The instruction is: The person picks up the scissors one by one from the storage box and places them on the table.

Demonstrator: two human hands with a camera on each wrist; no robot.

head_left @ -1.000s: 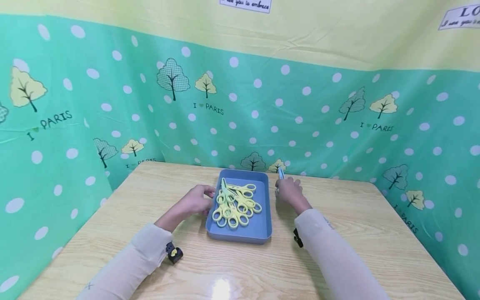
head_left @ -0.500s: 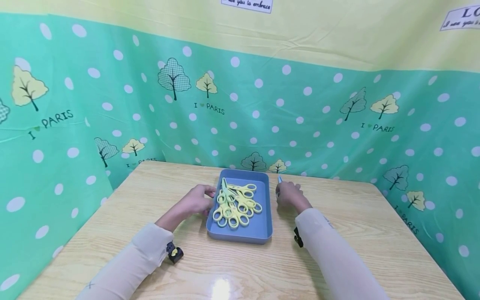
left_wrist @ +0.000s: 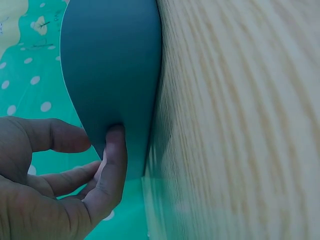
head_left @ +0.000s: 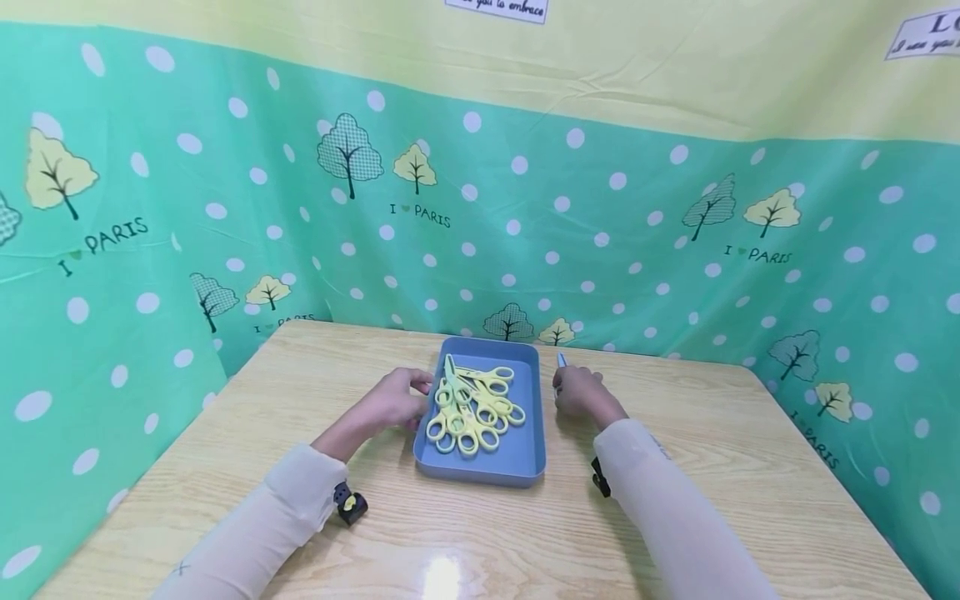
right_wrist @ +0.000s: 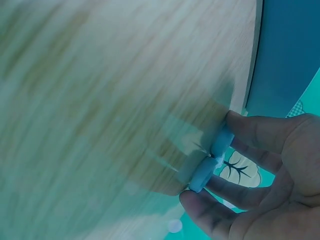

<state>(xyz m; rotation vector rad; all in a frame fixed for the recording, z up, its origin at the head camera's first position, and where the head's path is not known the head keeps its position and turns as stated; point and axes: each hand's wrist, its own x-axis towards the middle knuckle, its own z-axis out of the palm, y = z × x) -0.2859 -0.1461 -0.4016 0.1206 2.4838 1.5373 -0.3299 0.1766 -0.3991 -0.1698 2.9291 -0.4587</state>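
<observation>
A blue tray (head_left: 525, 467) lies on the table with several pairs of yellow and pale green scissors (head_left: 480, 417) heaped inside. My left hand (head_left: 393, 400) is at its left side; in the left wrist view, curled fingers (left_wrist: 116, 160) hold the tray wall (left_wrist: 112, 65) near its rim. On the right, just outside the tray, my right hand (head_left: 581, 390) pinches a pair of blue scissors (head_left: 561, 360) low over the tabletop. Their two blue handle loops (right_wrist: 202, 174) show between thumb and fingers in the right wrist view; the blades are mostly hidden.
The pale wood table (head_left: 720, 467) extends around the tray on all sides. Directly behind its far edge hangs a green and yellow curtain (head_left: 450, 250) with dots and trees. A black wrist strap (head_left: 349, 504) sits at the left cuff.
My right hand has lowered a little toward the table with the blue scissors, and less of their tip shows past the fingers. The left hand and the tray keep their places.
</observation>
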